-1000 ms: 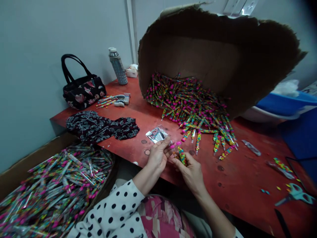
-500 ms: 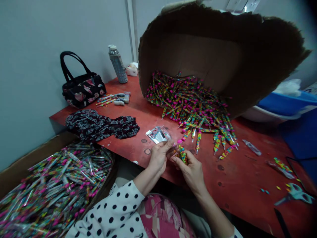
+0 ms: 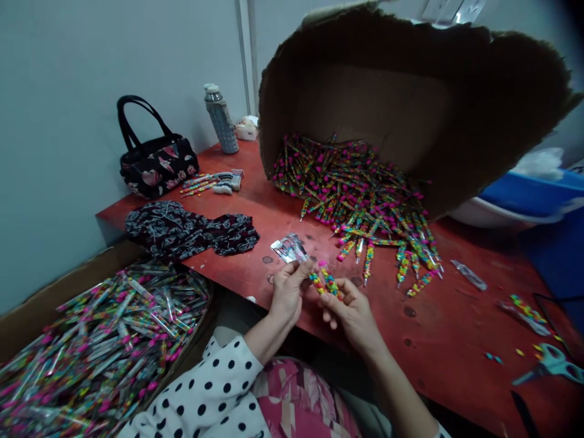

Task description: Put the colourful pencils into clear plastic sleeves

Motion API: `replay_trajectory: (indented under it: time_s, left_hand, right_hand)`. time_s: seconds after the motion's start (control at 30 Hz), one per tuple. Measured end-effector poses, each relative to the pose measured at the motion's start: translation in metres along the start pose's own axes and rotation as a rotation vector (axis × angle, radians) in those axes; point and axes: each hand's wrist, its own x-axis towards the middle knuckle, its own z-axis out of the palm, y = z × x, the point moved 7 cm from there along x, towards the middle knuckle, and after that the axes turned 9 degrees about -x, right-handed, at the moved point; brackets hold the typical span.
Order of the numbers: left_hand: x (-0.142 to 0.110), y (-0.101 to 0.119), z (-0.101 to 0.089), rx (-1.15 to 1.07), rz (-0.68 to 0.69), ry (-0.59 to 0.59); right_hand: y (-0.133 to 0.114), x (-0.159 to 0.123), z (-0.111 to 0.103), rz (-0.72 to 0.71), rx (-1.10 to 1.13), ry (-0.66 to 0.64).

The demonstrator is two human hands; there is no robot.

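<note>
My right hand [image 3: 358, 313] is closed on two pen-shaped candy tubes [image 3: 330, 282] with multicoloured pieces inside, their upper ends pointing away from me. A pink cap tops one of them. My left hand [image 3: 287, 292] is closed in a pinch beside the tubes' left side; what lies between its fingertips is hidden. Just beyond its fingers, flat clear-and-silver printed sleeves [image 3: 286, 248] lie fanned on the red table [image 3: 255, 277]. A large heap of similar pink-capped tubes [image 3: 356, 188] spills toward me from a tipped cardboard box [image 3: 387, 91].
At lower left, a carton [image 3: 68, 277] holds many sleeved tubes. Dark patterned cloth [image 3: 191, 230], a floral handbag [image 3: 159, 167] and a flask [image 3: 222, 121] stand at the left. Scissors [image 3: 550, 364], a clear wrapper [image 3: 469, 275] and loose candies are at right, before a blue basin [image 3: 533, 191].
My hands have drawn slightly apart, and the two tubes in my right hand now show more fully between them. The view has shifted slightly.
</note>
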Motion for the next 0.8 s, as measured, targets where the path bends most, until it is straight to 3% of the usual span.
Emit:
replay_trajectory:
  time_s: [0.1,0.23,0.4,0.53,0.63,0.7,0.8]
  left_hand:
    - [-0.007,-0.013,0.001,0.068,-0.078,-0.027]
    - [-0.014,-0.018,0.003,0.081,-0.107,-0.058]
    - [-0.016,-0.003,-0.003,0.104,-0.056,-0.065]
    - [-0.021,0.014,-0.014,0.134,-0.008,-0.016]
    - [-0.03,0.041,-0.032,0.111,0.064,0.074]
    - [-0.041,0.073,-0.053,0.051,0.242,0.172]
    - [-0.055,0.117,-0.08,0.01,0.541,0.242]
  right_hand:
    - [-0.004,0.002,0.001,-0.042,-0.015,0.067]
    - [-0.01,0.009,0.007,-0.065,-0.026,0.062]
    - [-0.009,0.015,0.017,-0.071,-0.029,0.003]
    - [-0.012,0.019,0.039,-0.079,-0.06,-0.076]
    - [-0.015,0.02,0.052,-0.076,-0.08,-0.135]
    - [-0.015,0.021,0.05,-0.08,-0.087,-0.135]
    - [-0.014,0.026,0.028,-0.108,-0.075,-0.032]
